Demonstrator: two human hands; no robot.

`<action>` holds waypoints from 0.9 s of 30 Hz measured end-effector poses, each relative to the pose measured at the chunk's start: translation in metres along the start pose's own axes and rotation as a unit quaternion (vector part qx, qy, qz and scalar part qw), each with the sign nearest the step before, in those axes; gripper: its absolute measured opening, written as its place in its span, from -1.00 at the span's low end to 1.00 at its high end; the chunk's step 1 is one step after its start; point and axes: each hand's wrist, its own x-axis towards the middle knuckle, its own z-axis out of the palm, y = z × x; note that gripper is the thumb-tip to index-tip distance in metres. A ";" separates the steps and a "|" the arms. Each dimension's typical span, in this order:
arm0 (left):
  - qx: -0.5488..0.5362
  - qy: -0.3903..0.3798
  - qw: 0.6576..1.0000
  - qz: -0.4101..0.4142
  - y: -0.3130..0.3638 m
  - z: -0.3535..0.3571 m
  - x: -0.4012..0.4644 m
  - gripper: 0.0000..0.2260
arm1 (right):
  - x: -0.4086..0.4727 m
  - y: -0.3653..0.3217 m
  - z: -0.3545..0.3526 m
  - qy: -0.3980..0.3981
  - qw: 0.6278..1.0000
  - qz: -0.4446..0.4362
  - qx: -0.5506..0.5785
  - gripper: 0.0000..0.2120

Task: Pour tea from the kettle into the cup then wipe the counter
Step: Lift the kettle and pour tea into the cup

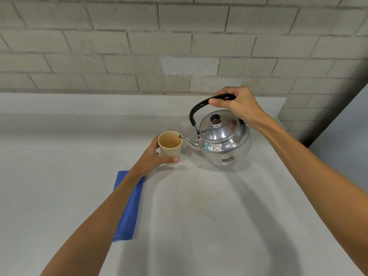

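Note:
A shiny metal kettle (225, 144) with a black arched handle and a black lid knob is tilted left over the pale counter (199, 206). My right hand (237, 104) grips the handle from above. The spout tip reaches over the rim of a beige cup (170, 150), which has light brown liquid inside. My left hand (153, 156) wraps around the cup's side and base. A folded blue cloth (128, 212) lies flat on the counter, partly under my left forearm.
A grey brick wall (179, 46) rises directly behind the counter. The counter's right edge runs diagonally past the kettle, with a dark gap and another pale surface (342, 140) beyond it. Faint stains mark the counter in front of the kettle.

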 end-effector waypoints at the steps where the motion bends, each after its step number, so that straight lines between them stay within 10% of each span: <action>1: -0.008 0.001 1.000 -0.001 -0.002 0.001 0.000 -0.18 | 0.001 -0.001 -0.001 -0.003 1.000 -0.001 -0.006 -0.87; 27: -0.017 0.021 0.999 0.024 -0.005 0.002 0.000 -0.27 | 0.008 -0.022 -0.017 -0.034 0.997 -0.040 -0.061 -0.83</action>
